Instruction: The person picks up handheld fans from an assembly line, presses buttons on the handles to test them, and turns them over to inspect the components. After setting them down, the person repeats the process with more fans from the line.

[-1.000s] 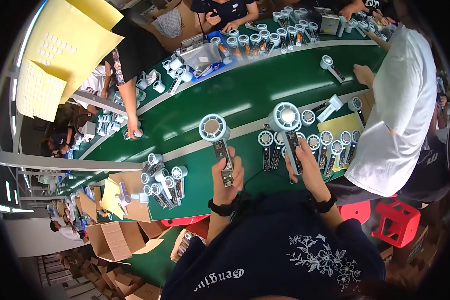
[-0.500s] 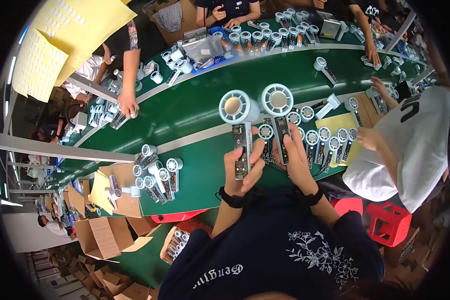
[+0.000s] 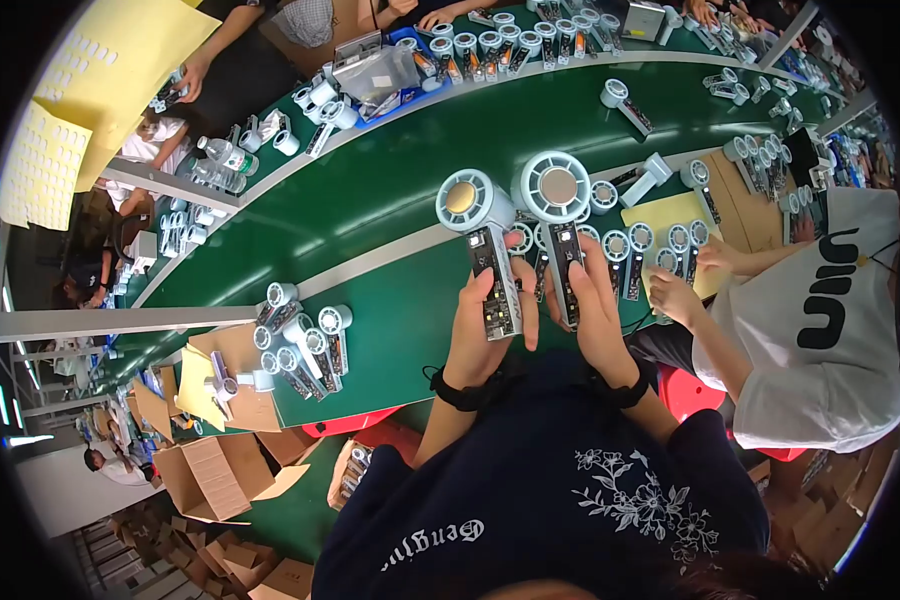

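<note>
My left hand (image 3: 483, 318) is closed around the handle of a pale grey-blue handheld fan (image 3: 497, 287), its circuit board showing along the handle. A second handheld fan (image 3: 567, 265) of the same kind is gripped in my right hand (image 3: 597, 312), its board bare too. Both fans are held up side by side over the near bench, round spoked heads away from me. The left fan's centre disc looks gold, the right one's greyer. Just behind my right hand several more open-handled fans (image 3: 616, 245) lie on the bench, partly hidden.
A cluster of fans (image 3: 315, 345) lies on the green bench (image 3: 390, 325) to the left, beside cardboard (image 3: 260, 405). At right a co-worker's hands (image 3: 678, 298) are at fans on a yellow sheet (image 3: 642, 212). One fan (image 3: 625, 107) lies on the green belt (image 3: 370, 195) beyond.
My view has shifted slightly. Both fans stay in my hands, the left one now tilted more. The right co-worker's hands have come down to the fans; an arm at far left has drawn back.
</note>
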Action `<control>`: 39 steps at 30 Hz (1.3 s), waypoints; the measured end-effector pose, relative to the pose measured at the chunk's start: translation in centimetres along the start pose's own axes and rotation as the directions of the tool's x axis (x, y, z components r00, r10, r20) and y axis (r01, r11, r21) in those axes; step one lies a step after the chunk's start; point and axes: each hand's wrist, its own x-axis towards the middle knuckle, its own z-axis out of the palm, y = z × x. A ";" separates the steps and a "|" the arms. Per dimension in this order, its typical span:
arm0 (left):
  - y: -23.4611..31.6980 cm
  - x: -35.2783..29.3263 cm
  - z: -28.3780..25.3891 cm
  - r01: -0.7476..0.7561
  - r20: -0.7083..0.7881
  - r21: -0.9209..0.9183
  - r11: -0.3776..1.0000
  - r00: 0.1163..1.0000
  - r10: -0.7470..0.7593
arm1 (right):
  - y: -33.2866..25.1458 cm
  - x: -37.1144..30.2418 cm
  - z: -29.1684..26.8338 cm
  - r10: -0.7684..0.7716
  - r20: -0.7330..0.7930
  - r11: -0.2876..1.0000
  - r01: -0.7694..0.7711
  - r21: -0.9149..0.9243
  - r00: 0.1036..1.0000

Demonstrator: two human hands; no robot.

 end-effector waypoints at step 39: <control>-1.8 -0.1 0.9 -0.137 0.170 0.375 0.917 0.982 0.078 | -1.0 -0.7 -1.8 -0.056 0.088 0.998 0.055 0.018 0.995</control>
